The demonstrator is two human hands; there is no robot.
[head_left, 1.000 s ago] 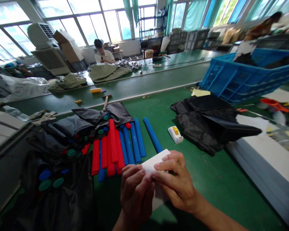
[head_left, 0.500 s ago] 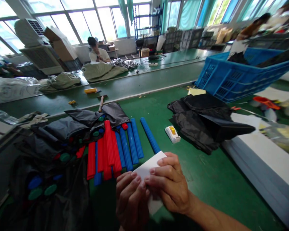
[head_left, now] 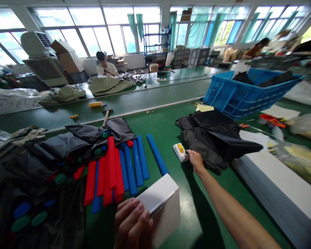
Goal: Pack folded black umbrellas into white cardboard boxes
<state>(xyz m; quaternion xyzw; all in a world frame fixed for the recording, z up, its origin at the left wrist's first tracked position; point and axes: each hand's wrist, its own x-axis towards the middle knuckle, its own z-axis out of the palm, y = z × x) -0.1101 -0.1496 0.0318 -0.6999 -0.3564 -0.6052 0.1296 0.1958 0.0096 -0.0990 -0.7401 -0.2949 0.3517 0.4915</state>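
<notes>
Gripping a glossy white rectangular box [head_left: 162, 204] above a green tabletop [head_left: 160, 119], a worker's left hand [head_left: 133, 221] curls its fingers over the left end, thumb hidden. At one o'clock from the box, the bunched fingers of the right hand [head_left: 196, 161] meet the side of a small white-and-yellow plastic dispenser [head_left: 180, 153]; whether they hold it cannot be told. Folded black fabric [head_left: 215, 138] lies at two o'clock from the dispenser, ribbed red rods [head_left: 112, 166] at ten from the box.
</notes>
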